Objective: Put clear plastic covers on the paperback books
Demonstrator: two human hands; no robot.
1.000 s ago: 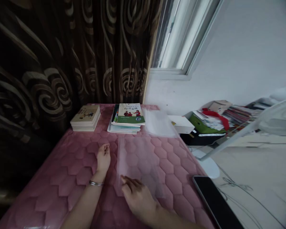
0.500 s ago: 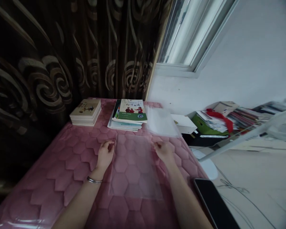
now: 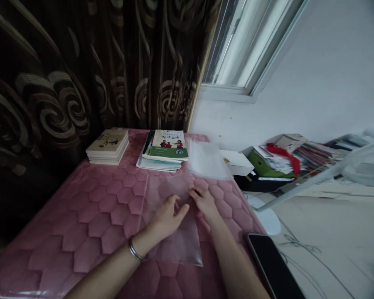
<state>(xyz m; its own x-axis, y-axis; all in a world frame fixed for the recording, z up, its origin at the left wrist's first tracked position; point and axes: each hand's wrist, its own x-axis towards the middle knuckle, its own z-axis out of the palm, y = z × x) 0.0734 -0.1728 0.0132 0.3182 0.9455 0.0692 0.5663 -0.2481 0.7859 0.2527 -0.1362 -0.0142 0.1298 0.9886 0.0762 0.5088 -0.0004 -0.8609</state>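
Note:
A clear plastic sleeve (image 3: 185,247) lies on the pink table cover in front of me. My right hand (image 3: 205,202) is at its upper right edge, thumb and fingers pinched together on the film. Over the middle of the sleeve is my left hand (image 3: 169,216), its thumb held away from the curled fingers and nothing visible between them. A bangle circles the left wrist. Just beyond the hands lies a stack of more clear plastic sleeves (image 3: 208,160).
Behind the sleeve are a pile of thin books (image 3: 166,151) and a stack of small books (image 3: 109,145). A dark phone (image 3: 272,265) lies at the table's right edge. Off the right side stand a white box (image 3: 238,162), heaped papers (image 3: 274,160) and a pale fan (image 3: 324,178).
My left hand has left the sleeve's left edge and moved right, over its middle. My right hand stays at the right edge, and the sleeve's upper right side is shifted slightly inward.

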